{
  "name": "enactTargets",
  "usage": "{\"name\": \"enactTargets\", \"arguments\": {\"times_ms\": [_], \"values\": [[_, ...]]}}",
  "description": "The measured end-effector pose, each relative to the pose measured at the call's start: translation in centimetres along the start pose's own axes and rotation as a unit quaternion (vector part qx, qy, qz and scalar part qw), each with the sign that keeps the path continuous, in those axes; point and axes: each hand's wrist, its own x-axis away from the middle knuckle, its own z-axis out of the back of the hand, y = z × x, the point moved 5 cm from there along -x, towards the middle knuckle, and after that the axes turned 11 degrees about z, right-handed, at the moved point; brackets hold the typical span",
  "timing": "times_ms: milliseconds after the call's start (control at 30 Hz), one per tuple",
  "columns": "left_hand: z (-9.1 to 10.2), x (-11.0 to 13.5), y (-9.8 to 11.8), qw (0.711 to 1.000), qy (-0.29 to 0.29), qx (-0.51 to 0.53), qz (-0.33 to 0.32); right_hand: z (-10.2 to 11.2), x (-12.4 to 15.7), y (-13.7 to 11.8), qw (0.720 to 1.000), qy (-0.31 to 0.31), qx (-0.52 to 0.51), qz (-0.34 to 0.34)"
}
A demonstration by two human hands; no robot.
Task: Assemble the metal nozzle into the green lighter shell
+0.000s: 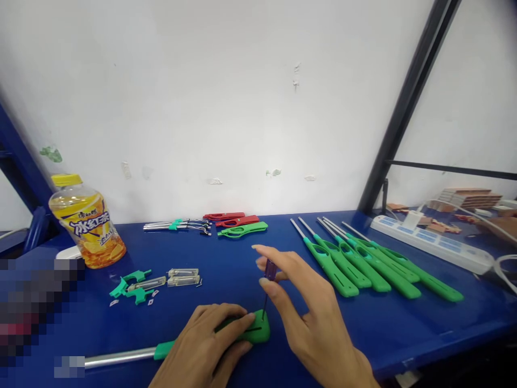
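The left hand (208,342) presses closed over the green lighter (260,332), which lies flat under it with its long axis running leftward, while the right hand (313,323), just beside, pinches a purple screwdriver (270,271) upright, tip at the lighter's right end.

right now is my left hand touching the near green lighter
Touching. Head view shows the left hand lying on the near green lighter, covering its handle.

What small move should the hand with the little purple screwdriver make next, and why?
Probably twist the small purple-handled screwdriver gently in the right hand. Its thin shaft stands nearly upright, tip on the end of the green plastic long-nosed lighter, which the left hand presses to the blue table.
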Motion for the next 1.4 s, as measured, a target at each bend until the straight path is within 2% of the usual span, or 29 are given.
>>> {"name": "enactTargets", "arguments": {"times_ms": [167,367,533,700,867,1033,1100,1233,1400], "values": [[-0.4,0.6,-0.4,1.0,0.011,-0.007,-0.016,-0.4,0.0,-0.5,0.998,0.004,-0.064,0.02],[-0.6,0.7,-0.2,0.999,0.012,-0.023,-0.031,0.0,-0.1,-0.4,0.999,0.042,0.014,0.004],[-0.3,0.4,0.2,0.999,0.006,-0.025,-0.035,-0.4,-0.1,-0.3,0.999,0.003,-0.042,0.008],[-0.4,0.3,0.4,0.999,-0.009,-0.035,-0.036,-0.3,0.2,-0.5,0.999,0.042,0.009,0.012],[-0.1,0.3,0.5,0.999,-0.001,-0.033,-0.037,-0.5,0.1,-0.2,0.999,0.018,-0.036,-0.006],[-0.1,0.3,0.6,0.999,-0.002,-0.039,-0.031,0.6,0.0,-0.2,0.996,0.075,0.045,-0.004],[-0.1,0.3,0.7,0.999,-0.001,-0.039,-0.028,0.5,0.1,-0.3,0.998,0.057,0.038,-0.001],[-0.4,0.2,0.7,0.998,-0.015,-0.051,-0.027,-0.5,0.3,-0.3,0.999,0.009,-0.044,-0.003],[-0.7,0.3,0.4,0.996,-0.035,-0.074,-0.035,-0.1,0.4,-0.5,0.99,0.091,0.11,0.007]]}}
